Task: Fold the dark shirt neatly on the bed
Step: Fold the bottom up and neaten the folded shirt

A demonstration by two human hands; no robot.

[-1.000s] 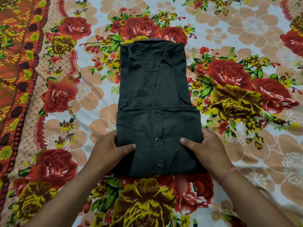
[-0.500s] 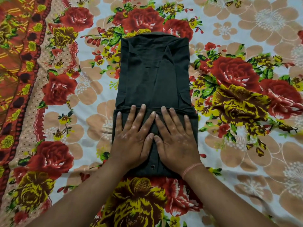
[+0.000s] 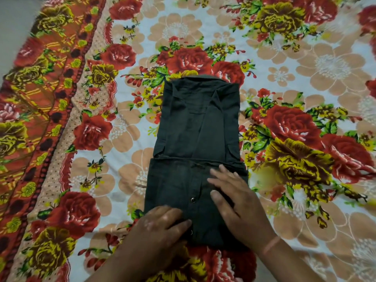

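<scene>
Squarely in the middle of the bed (image 3: 317,33) lies the dark shirt (image 3: 195,127), folded into a narrow upright rectangle on a floral sheet (image 3: 130,180) of red and yellow roses and beige blossoms on a pale ground. The collar (image 3: 203,77) is at the far end, away from the person. Both sides of the shirt are turned in, so the edges run nearly straight. The near part is doubled up over the body, and its folded edge (image 3: 179,158) crosses the shirt about halfway along its length. Two small snap buttons show on this doubled panel, one (image 3: 192,199) between the hands and the other (image 3: 191,232) just beside the left fingertips.

The left hand (image 3: 160,224) rests palm down on the near left corner of the panel, its fingers (image 3: 179,220) lying close together and pointing across toward the right. The right hand (image 3: 238,200) lies flat on the right half of the panel, its fingers (image 3: 222,175) straight, slightly spread and reaching toward the folded edge, the thumb (image 3: 216,195) set apart. Neither hand pinches the cloth. A thin pinkish band (image 3: 271,244) circles the right wrist.

Along the left side of the sheet runs a wide orange-red border (image 3: 40,94) with yellow flowers and dark spots.
</scene>
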